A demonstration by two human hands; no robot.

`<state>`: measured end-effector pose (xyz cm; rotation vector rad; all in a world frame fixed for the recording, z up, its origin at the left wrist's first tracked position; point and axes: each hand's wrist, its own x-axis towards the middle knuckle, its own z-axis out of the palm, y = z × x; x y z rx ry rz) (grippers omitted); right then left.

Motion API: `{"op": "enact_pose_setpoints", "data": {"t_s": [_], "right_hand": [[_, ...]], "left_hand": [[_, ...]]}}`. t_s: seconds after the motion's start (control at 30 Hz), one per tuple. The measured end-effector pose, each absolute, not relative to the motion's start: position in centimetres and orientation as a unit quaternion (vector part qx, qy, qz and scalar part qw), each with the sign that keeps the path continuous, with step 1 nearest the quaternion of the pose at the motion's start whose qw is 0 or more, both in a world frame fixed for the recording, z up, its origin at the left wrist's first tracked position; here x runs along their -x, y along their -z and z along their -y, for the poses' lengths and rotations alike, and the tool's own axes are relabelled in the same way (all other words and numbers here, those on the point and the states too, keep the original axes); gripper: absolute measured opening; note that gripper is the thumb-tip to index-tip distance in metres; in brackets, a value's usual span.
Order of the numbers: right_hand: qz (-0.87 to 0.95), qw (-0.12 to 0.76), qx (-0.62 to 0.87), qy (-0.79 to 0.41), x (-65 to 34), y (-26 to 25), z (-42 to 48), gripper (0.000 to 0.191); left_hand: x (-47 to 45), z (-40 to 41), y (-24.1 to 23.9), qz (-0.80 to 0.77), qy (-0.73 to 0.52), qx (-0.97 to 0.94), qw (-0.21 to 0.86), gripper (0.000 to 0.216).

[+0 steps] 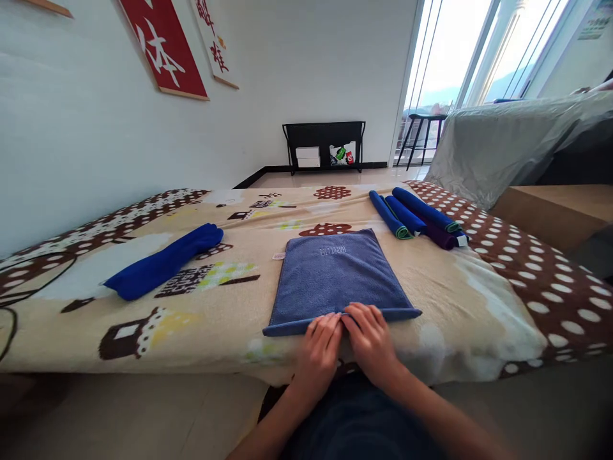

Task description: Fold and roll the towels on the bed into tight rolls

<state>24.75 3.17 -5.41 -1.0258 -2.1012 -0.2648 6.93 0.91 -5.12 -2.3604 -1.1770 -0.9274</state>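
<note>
A grey-blue towel (335, 275) with light stitched lettering lies spread in front of me, its near edge rolled into a narrow tube. My left hand (322, 345) is closed on the middle of that rolled edge. Right beside it, my right hand (368, 335) also grips the roll, its fingers curled over the top. The two hands almost touch at the thumbs. A small white tag sticks out at the towel's far left corner. The part of the roll under my fingers is hidden.
Several rolled towels (416, 217), blue and purple, lie together at the back right. A loose bright blue cloth (165, 260) rests at the left. A patterned blanket (230, 345) covers the surface. Beyond stand a low black rack (323, 134) and, at right, a plastic-covered piece (507, 140).
</note>
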Motion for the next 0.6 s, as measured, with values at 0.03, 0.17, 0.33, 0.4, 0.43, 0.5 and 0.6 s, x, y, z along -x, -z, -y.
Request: {"op": "enact_pose_setpoints", "data": {"t_s": [0.03, 0.17, 0.33, 0.4, 0.43, 0.5, 0.6], "right_hand": [[0.833, 0.388, 0.384, 0.088, -24.2, 5.7, -3.1, 0.050], [0.866, 0.349, 0.351, 0.079, -26.4, 6.2, -3.4, 0.059], [0.882, 0.266, 0.376, 0.097, -34.3, 5.7, -3.8, 0.064], [0.888, 0.247, 0.378, 0.081, -36.9, 5.6, -4.0, 0.063], [0.891, 0.240, 0.378, 0.072, -37.9, 5.5, -4.0, 0.062], [0.894, 0.227, 0.382, 0.060, -39.3, 5.4, -4.1, 0.059], [0.887, 0.224, 0.399, 0.064, -40.4, 5.2, -4.2, 0.056]], "left_hand": [[-7.2, -1.0, 5.5, 0.399, 0.332, 0.839, 0.163, 0.057], [-5.2, -1.1, 6.0, 0.401, 0.294, 0.851, 0.170, 0.065], [1.7, -0.2, 5.9, 0.441, 0.253, 0.840, 0.192, 0.067], [4.0, 0.1, 6.0, 0.454, 0.251, 0.835, 0.185, 0.066], [4.9, 0.2, 6.0, 0.459, 0.253, 0.833, 0.180, 0.066], [5.9, 0.4, 6.1, 0.465, 0.257, 0.831, 0.164, 0.063], [6.2, 0.3, 5.9, 0.469, 0.270, 0.829, 0.142, 0.055]]}}
